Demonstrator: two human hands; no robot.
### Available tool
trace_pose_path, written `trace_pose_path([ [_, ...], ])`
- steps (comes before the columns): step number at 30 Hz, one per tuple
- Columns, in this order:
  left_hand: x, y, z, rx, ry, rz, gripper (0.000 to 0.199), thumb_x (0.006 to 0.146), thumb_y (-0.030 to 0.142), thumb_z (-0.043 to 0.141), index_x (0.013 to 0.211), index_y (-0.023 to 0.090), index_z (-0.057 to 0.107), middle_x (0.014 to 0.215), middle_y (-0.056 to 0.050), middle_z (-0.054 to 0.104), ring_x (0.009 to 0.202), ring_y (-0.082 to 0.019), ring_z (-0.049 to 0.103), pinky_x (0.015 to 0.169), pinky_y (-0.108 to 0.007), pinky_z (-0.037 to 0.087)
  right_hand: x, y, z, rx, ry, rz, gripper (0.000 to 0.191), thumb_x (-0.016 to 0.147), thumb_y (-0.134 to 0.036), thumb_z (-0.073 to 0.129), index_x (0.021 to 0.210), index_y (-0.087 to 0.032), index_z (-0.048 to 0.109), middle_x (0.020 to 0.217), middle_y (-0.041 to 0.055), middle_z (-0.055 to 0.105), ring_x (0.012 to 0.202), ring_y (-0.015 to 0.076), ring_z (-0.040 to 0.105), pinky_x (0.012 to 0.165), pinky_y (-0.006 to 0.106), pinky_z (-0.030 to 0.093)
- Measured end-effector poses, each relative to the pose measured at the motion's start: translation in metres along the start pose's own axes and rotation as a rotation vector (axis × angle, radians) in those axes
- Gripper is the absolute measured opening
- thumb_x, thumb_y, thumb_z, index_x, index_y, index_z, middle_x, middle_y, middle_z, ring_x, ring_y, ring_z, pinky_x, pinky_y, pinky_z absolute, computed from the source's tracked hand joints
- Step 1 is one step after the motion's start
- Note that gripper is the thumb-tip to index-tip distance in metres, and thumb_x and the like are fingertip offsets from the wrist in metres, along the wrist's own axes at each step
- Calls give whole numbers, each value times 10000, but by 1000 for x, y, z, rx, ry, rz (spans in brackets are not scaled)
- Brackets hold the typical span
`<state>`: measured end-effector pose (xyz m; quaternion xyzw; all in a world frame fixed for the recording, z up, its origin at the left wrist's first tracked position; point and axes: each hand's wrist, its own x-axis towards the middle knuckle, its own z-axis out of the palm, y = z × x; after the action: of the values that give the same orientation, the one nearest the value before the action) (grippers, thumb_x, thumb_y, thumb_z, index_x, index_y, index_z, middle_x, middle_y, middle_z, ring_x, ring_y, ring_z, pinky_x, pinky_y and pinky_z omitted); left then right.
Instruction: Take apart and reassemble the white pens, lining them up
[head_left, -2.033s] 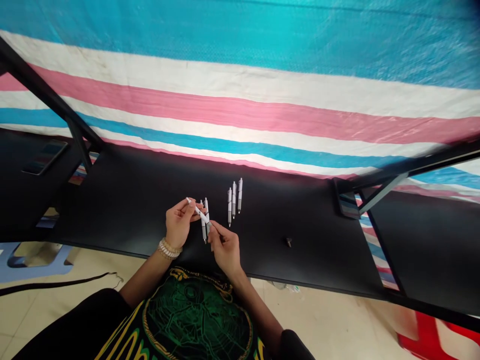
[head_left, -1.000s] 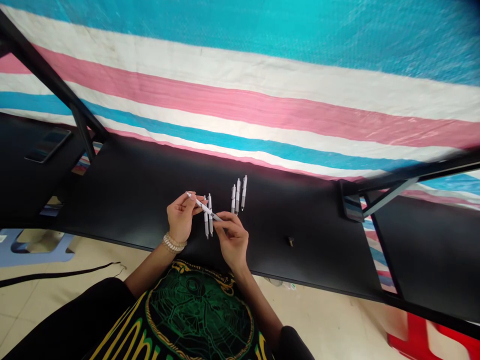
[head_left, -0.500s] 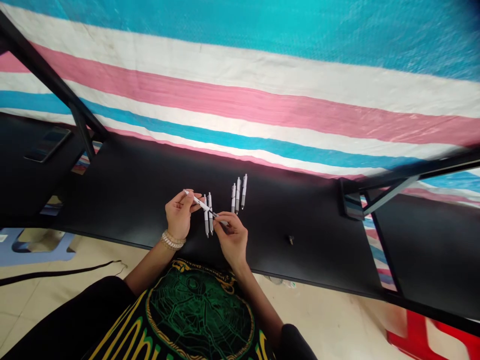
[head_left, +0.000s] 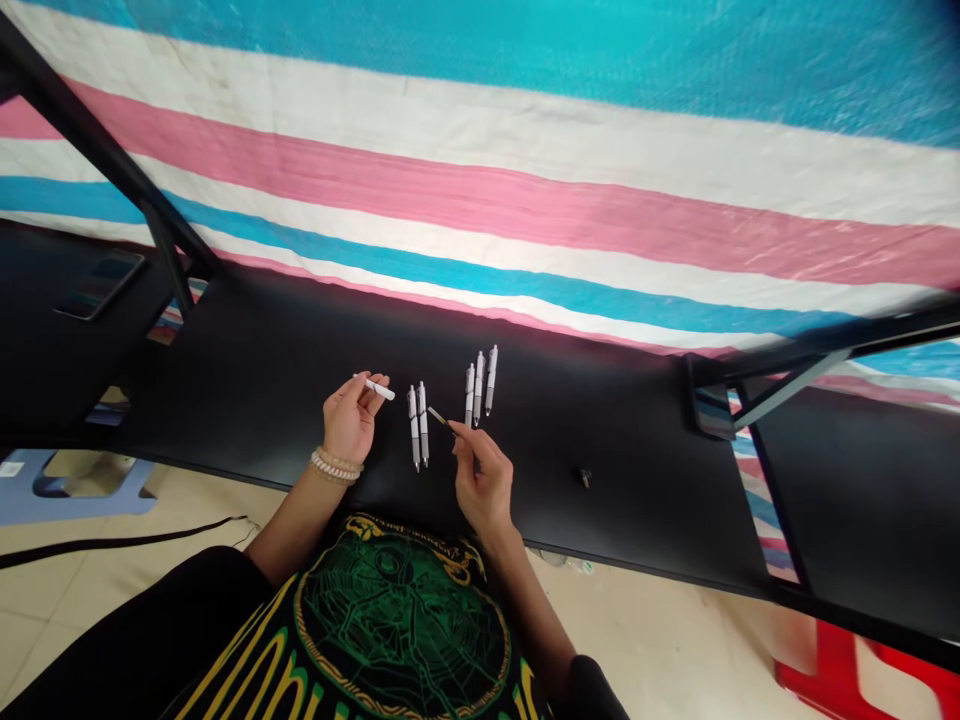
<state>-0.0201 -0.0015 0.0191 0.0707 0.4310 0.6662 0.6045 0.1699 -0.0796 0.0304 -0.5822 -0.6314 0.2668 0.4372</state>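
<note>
Left hand (head_left: 349, 420) lies palm-up and half curled, its fingertips and thumb pinching a short white pen barrel (head_left: 377, 389) that angles toward 9 o'clock. Right hand (head_left: 481, 482) is raised, thumb and forefinger closed on the end of a dark pen refill (head_left: 439, 416), whose thin tip points toward 10 o'clock and stops just beside two pens (head_left: 415, 430). Those two lie side by side on the black table (head_left: 247, 350), between the hands, tips toward 6 o'clock. Three more pens (head_left: 478, 388) lie close together at 12 o'clock from the right hand. A fingertip pinch suits pieces this slim, giving fine control, and the hands are well apart, so neither piece is crowded. A beaded bracelet (head_left: 335, 465) circles the left wrist, and a small dark object (head_left: 584, 479) sits at 3 o'clock from the right hand.
</note>
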Motion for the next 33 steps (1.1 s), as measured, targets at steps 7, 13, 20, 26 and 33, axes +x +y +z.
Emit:
trace_pose_path([
  [7, -6, -6, 7, -24, -44, -113, 97, 870, 162, 682, 905, 73, 701, 885, -110, 752, 872, -166, 742, 831, -244, 590, 6, -11, 11, -62, -61, -80, 321, 998, -195, 436, 1214, -210, 673, 817, 36, 604, 675, 136, 582, 631, 259, 491],
  [13, -16, -13, 7, 99, -93, 26, 278, 797, 313, 783, 967, 118, 682, 906, -104, 753, 854, -202, 749, 798, -311, 605, 9, -11, 22, -214, -47, -143, 332, 994, -165, 424, 1223, -216, 659, 874, 61, 614, 756, 164, 600, 699, 287, 517],
  [20, -19, -27, 6, 208, -153, 67, 376, 804, 418, 764, 1023, 133, 656, 910, -106, 745, 844, -235, 748, 741, -351, 613, 11, -15, 32, -107, 39, -122, 425, 947, -142, 466, 1371, -163, 443, 1173, 152, 540, 1031, 227, 588, 890, 403, 538],
  [26, -15, -29, 6, 228, -163, 52, 401, 787, 427, 775, 1038, 137, 657, 917, -105, 742, 852, -241, 747, 725, -350, 612, 9, -7, 31, 44, -4, 33, 343, 987, -208, 456, 1329, -190, 437, 908, 36, 603, 770, 159, 617, 756, 324, 553],
  [33, -14, -30, 4, 226, -119, 65, 408, 779, 441, 777, 1025, 137, 660, 921, -108, 747, 853, -230, 748, 771, -359, 606, 9, -2, 27, 98, -12, 89, 295, 982, -253, 489, 1273, -203, 481, 901, 34, 636, 761, 157, 637, 741, 318, 557],
])
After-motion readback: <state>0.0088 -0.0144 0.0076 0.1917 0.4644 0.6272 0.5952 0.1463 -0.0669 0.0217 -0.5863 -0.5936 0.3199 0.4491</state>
